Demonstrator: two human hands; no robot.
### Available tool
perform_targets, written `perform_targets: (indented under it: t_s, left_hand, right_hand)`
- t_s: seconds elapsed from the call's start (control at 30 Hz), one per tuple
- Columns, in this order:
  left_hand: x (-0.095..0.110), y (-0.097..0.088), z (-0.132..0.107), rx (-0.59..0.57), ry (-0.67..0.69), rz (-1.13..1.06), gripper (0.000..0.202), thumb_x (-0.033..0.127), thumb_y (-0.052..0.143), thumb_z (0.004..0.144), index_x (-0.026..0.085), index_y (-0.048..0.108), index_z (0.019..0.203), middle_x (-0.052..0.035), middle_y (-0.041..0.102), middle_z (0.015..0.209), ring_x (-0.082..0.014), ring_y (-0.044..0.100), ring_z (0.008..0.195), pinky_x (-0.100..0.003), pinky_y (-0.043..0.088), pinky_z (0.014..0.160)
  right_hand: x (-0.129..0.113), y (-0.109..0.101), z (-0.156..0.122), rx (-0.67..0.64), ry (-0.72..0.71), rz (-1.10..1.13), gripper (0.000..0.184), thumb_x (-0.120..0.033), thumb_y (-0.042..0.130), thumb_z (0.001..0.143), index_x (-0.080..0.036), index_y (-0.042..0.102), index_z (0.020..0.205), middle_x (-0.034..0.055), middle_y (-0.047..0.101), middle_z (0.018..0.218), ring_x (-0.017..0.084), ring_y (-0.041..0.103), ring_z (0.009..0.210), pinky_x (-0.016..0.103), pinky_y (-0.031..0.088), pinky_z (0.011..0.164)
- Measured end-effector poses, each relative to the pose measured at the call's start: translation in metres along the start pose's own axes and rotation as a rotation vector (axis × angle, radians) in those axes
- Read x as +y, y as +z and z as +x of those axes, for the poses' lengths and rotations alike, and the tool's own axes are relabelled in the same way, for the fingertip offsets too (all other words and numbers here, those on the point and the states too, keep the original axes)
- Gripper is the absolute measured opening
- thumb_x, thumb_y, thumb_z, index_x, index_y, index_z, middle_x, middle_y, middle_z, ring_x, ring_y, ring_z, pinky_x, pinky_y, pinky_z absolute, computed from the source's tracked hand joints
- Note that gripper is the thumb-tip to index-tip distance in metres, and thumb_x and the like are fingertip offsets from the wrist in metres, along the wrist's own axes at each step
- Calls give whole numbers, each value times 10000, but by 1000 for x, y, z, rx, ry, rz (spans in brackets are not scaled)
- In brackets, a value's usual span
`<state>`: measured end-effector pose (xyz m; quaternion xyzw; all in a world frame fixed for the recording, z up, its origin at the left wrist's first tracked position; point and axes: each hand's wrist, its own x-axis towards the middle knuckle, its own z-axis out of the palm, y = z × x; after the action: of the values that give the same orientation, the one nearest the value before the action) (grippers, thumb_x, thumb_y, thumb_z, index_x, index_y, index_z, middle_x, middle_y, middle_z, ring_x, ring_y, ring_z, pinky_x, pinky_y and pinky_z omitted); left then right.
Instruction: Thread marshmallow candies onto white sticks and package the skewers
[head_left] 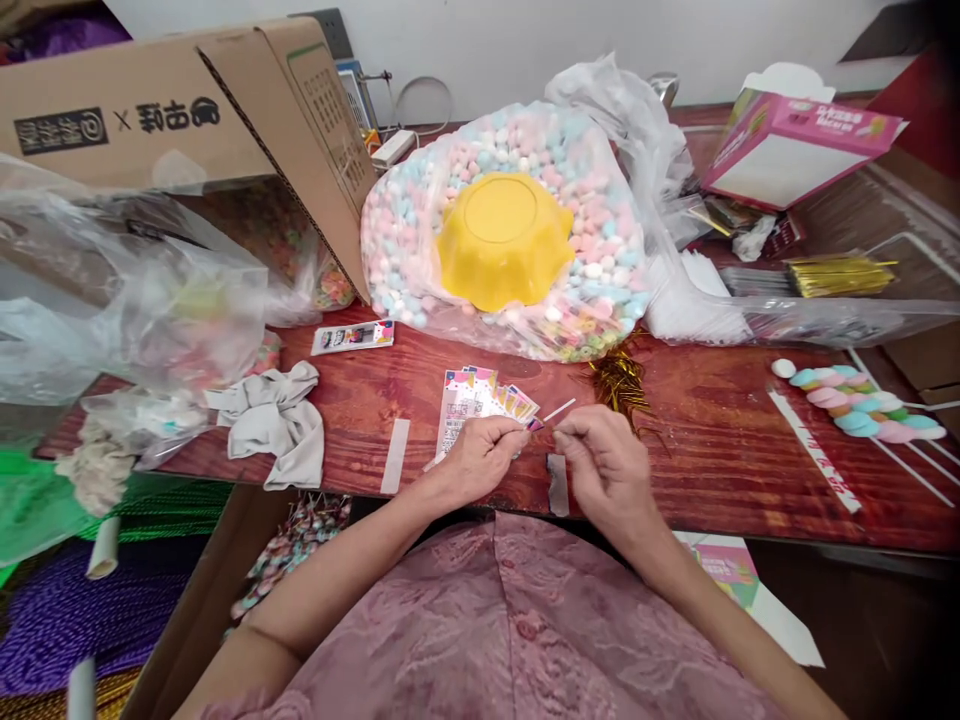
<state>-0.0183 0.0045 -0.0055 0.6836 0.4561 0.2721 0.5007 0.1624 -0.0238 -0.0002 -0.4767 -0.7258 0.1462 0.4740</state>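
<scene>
My left hand (487,455) is closed in a pinch at the table's near edge. A small dark and pink tip of a printed label (534,424) shows at its fingertips. Colourful printed labels (466,400) fan out just behind this hand, partly covered by it. My right hand (609,465) has thumb and forefinger pressed together close by; what they hold, if anything, is too small to make out. Between the hands shows a thin white strip (559,409); whether it touches the right fingers I cannot tell. A grey strip (558,486) lies beside the right hand.
A yellow scalloped bowl (502,235) rests upside down on a bag of pastel marshmallows (405,230). A cardboard box (165,110) stands left, near a grey cloth (274,425). At right lie marshmallow skewers (862,400), gold ties (840,275) and a pink box (802,140).
</scene>
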Motion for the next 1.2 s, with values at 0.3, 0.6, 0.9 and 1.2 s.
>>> perform_targets:
  t_s: [0.3,0.6,0.9,1.2]
  left_hand:
    - [8,-2,-12,-27,-4,26,255,270,411,860,180,425,621,19,443,665,-118,402,666,-263,326,642]
    - [-2,-5,-14,9,-42,-119,398,430,477,912,175,424,611,44,356,616,-91,330,595,-245,277,572]
    - [5,5,-18,89,92,14,385,369,448,947,178,427,614,30,406,612,-102,367,603,-252,319,599]
    - [4,11,-24,29,239,182,361,306,414,964,172,481,635,-3,470,655,-117,433,636,-262,356,638]
  right_hand:
    - [9,39,-17,-66,338,351,155,-259,577,891,-224,724,926,34,706,835,168,620,743,322,475,715]
    - [-2,34,-31,-94,333,392,456,-258,494,941,-256,428,1393,-12,577,800,138,547,712,278,459,675]
    - [-5,26,-46,-69,483,328,170,-332,613,880,-196,645,784,5,619,716,139,539,647,262,438,621]
    - [-8,20,-37,-129,538,460,215,-336,635,802,-195,625,641,-6,564,585,121,464,545,252,364,524]
